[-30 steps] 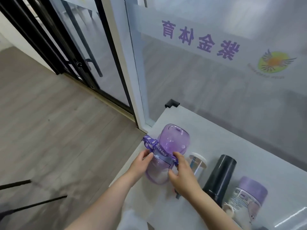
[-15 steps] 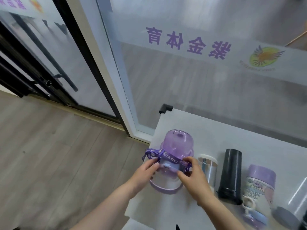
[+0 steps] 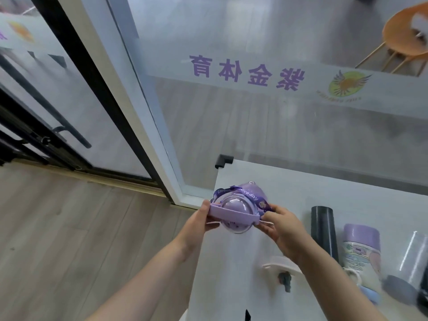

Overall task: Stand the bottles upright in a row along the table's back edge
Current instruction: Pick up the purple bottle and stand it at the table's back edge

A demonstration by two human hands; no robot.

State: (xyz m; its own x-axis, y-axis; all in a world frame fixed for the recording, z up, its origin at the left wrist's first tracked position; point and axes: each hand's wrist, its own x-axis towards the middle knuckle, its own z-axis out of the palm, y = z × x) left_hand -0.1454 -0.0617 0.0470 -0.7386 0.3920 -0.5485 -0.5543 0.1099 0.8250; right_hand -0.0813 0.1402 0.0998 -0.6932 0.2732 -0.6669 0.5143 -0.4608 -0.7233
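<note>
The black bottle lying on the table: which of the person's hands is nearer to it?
Right. The right hand grips the purple bottle just left of the black bottle; the left hand holds the purple bottle's far side.

The jug [image 3: 236, 213] was translucent purple, its strap [image 3: 251, 197] darker violet with white lettering; the table [image 3: 289, 188] was white with a black corner guard [image 3: 223, 160]; one flask [image 3: 323, 230] was black; another bottle [image 3: 360, 251] was lilac-capped with pastel cartoon print.
</note>
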